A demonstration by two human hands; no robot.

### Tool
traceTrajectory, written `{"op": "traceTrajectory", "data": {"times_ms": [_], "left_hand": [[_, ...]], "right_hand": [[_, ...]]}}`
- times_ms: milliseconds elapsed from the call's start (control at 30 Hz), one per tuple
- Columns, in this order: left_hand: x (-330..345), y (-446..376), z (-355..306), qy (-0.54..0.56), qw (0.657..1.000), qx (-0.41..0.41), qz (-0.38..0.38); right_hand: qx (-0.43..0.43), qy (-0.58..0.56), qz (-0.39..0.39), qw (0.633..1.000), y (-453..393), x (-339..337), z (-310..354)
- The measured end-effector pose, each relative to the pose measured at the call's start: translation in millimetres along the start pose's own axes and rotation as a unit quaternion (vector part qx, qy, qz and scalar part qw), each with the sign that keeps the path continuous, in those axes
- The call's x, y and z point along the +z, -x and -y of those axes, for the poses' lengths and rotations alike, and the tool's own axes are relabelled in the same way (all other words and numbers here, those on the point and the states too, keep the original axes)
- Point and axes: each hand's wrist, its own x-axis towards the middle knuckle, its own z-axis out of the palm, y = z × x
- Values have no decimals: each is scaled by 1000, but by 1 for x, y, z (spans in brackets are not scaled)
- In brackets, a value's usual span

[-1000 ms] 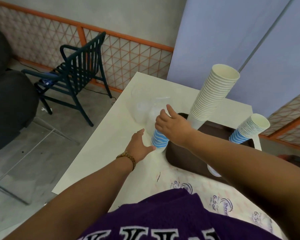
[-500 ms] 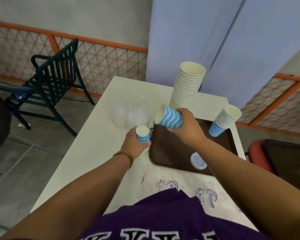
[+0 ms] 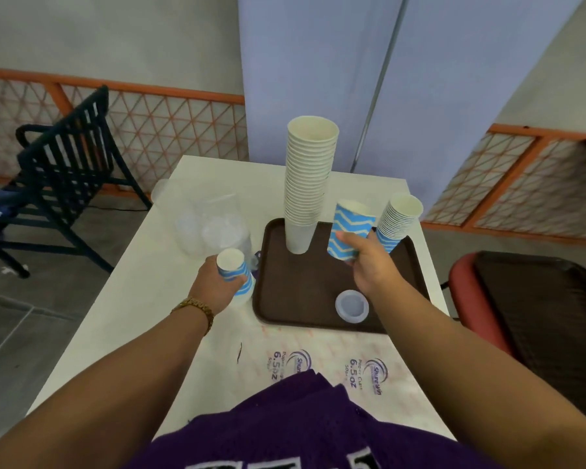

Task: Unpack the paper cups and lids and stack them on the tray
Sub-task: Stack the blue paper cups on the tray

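Right hand (image 3: pixel 369 262): fingers curled round a blue zigzag-printed paper cup (image 3: pixel 351 231), held tilted above the brown tray (image 3: pixel 305 299). Left hand (image 3: pixel 215 286): fingers wrapped round a short nested stack of matching cups (image 3: pixel 236 274), just left of the tray. On the tray stand a tall ribbed column of plain white cups (image 3: pixel 310 184), a shorter blue-based stack (image 3: pixel 398 220) at its far right, and a round translucent lid (image 3: pixel 352 306) near its front edge. Clear plastic packaging (image 3: pixel 210 221) lies left of the tray, its contents indistinct. White bench (image 3: pixel 139 299); printed wrapper (image 3: pixel 325 363) partly hidden by purple clothing.
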Motion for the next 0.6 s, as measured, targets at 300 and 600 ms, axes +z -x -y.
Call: {"op": "traceTrajectory", "data": {"times_ms": [300, 600], "left_hand": [[2, -6, 5, -30, 999, -29, 4], [-1, -8, 4, -41, 998, -42, 9]], "right_hand": [[-99, 248, -254, 930, -61, -90, 60], [-45, 332, -295, 895, -79, -101, 80]]}}
